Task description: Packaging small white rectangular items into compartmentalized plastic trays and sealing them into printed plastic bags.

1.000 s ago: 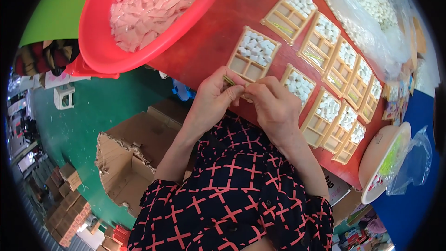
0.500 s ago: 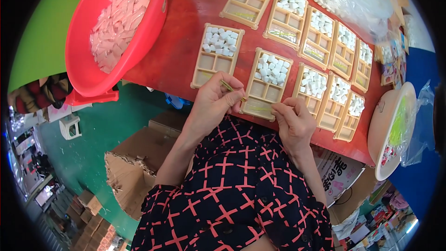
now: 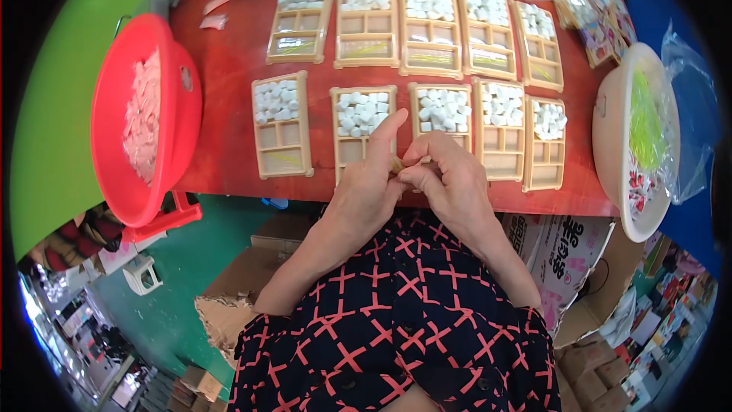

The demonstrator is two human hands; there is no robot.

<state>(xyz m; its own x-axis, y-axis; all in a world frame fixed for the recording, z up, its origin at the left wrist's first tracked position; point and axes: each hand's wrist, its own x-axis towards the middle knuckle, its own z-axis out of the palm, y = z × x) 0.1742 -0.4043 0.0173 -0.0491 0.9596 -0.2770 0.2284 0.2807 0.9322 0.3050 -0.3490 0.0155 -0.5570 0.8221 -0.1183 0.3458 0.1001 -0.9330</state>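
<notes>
My left hand [image 3: 370, 179] and my right hand [image 3: 450, 175] meet over the front edge of the table. The left, its thumb raised, holds a small bundle of thin yellow-green sticks [image 3: 396, 165]. Against the bundle's end the right fingertips are pinched together; what sits between them is hidden. Partly under the left hand lies a beige divided tray [image 3: 335, 154] with white cubes [image 3: 363, 113] in its large compartment. Another beige tray [image 3: 412, 107] with white cubes is behind the right hand. Left of both, a tray [image 3: 306, 137] has yellow-green sticks in its bottom compartment.
A back row of similar trays [image 3: 396, 30] holds white cubes and sticks. At the left stands a red basin [image 3: 183, 99] of pink packets; at the right, a white basin [image 3: 610, 130] with green sticks and wrapped pieces. Cardboard boxes [image 3: 236, 275] stand below the red table [image 3: 229, 107].
My right hand has left the tray's lower compartment and moved left to meet my left hand at the stick bundle. My left thumb has lifted. The view has turned and shifted.
</notes>
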